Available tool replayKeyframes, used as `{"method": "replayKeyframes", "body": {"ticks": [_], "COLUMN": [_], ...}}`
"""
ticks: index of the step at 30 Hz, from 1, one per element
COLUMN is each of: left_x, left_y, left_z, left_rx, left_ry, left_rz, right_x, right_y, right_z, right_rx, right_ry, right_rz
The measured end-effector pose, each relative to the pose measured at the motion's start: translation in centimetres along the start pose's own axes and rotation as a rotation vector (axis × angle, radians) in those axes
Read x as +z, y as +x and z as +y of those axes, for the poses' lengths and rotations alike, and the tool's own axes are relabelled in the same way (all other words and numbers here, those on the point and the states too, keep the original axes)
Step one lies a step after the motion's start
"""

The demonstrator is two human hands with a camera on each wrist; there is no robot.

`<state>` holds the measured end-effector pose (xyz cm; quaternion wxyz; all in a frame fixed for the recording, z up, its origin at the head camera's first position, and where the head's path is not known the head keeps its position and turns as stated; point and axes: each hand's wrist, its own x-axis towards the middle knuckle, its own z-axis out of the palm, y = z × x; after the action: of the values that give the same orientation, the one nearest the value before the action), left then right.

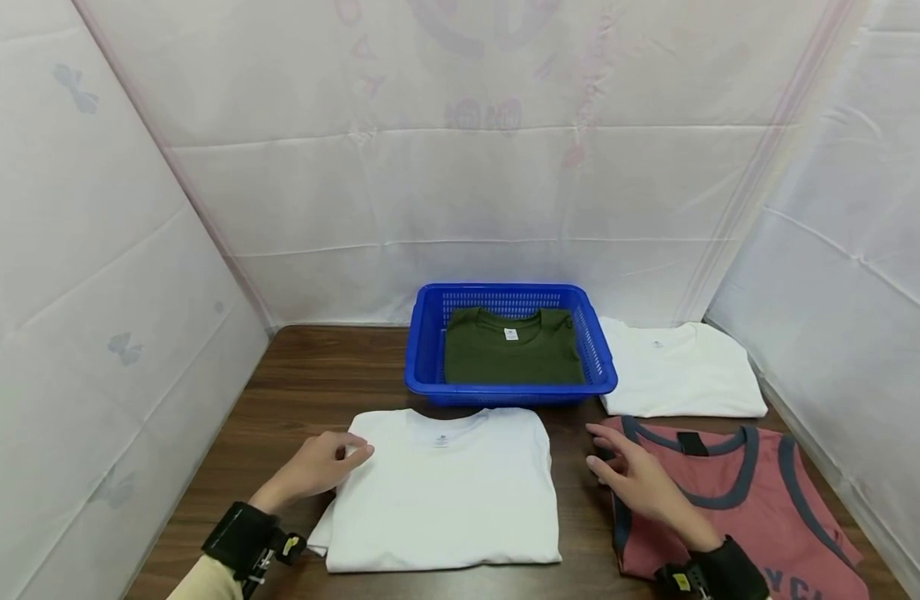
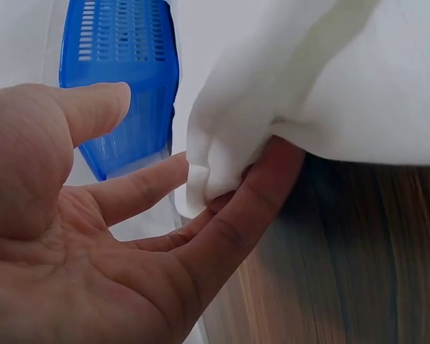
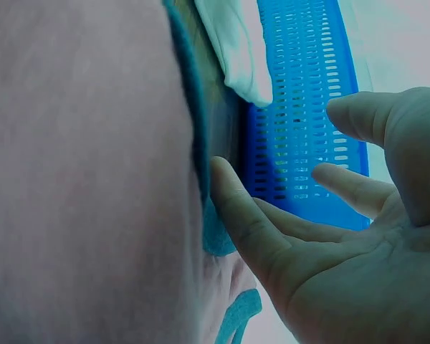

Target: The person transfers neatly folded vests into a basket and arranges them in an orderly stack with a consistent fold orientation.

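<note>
A folded white T-shirt (image 1: 448, 492) lies on the brown table in front of me. My left hand (image 1: 321, 465) rests at its left edge, fingers straight, their tips under the cloth fold (image 2: 222, 165). My right hand (image 1: 636, 479) hovers open over the left part of a folded red T-shirt (image 1: 737, 508) with dark blue trim; in the right wrist view its fingers (image 3: 251, 229) lie beside the shirt's trim. A blue plastic basket (image 1: 422, 333) behind the white shirt holds a folded dark green T-shirt (image 1: 512, 346).
Another folded white T-shirt (image 1: 681, 371) lies right of the basket. White sheeting walls stand close on the left, back and right. Bare wooden table (image 1: 317, 375) shows at the left of the basket.
</note>
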<state>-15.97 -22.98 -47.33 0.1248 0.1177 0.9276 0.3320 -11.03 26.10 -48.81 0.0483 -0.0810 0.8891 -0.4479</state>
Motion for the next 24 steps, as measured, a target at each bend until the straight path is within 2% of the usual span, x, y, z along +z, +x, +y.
{"method": "replayKeyframes", "body": {"ticks": [6, 13, 24], "left_x": [0.7, 1.7, 2.9], "left_y": [0.6, 1.3, 2.0], "left_z": [0.8, 1.6, 2.9], "left_rx": [0.013, 0.015, 0.105], "left_ry": [-0.002, -0.008, -0.045], "left_rz": [-0.007, -0.013, -0.030], "right_x": [0.2, 0.6, 1.3], "right_y": [0.1, 0.2, 0.5], "right_z": [0.0, -0.2, -0.8], "right_rx": [0.010, 0.000, 0.021], "right_ry": [0.040, -0.005, -0.024], "right_rz": [-0.037, -0.038, -0.008]}}
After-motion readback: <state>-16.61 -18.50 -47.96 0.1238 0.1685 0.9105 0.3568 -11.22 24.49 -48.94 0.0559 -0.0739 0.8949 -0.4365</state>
